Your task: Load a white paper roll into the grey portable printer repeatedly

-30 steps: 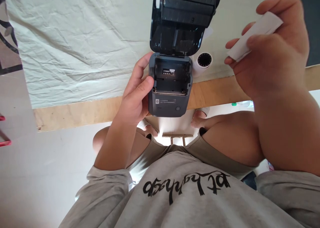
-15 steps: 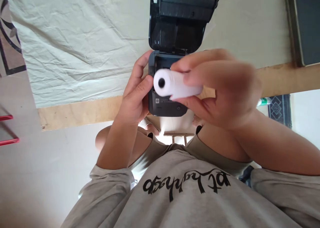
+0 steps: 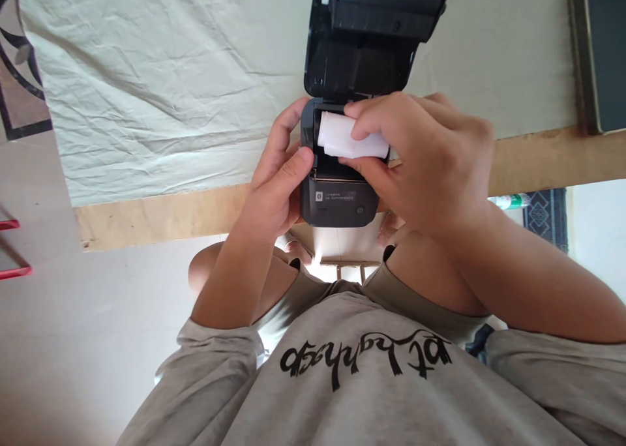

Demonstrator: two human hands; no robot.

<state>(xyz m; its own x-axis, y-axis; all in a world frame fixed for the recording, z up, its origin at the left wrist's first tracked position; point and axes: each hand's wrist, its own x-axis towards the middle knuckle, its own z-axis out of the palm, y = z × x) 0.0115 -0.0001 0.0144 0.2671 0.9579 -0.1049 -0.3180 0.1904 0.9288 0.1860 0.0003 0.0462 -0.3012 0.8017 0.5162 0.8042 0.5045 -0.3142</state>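
A small black label printer (image 3: 337, 205) is held near the table's front edge, its hinged lid (image 3: 362, 55) swung back. My left hand (image 3: 278, 178) grips the printer's left side, thumb on the rim and fingers behind it. Between the thumb and fingers of my right hand (image 3: 425, 152) is a white paper roll (image 3: 337, 135). The roll lies sideways at the mouth of the printer's compartment, its left end inside the opening. My right fingers cover part of the roll and the compartment's right side.
A wrinkled pale cloth (image 3: 171, 94) covers the table, with its bare wooden edge (image 3: 161, 221) in front. At the far right lies a dark flat object (image 3: 609, 55). Below the table are a green-and-white bottle (image 3: 513, 201) and a patterned dark mat (image 3: 545, 221).
My right hand has lowered the paper roll into the compartment opening and turned it, so its hollow end no longer faces me. The printer and left hand have shifted slightly right.
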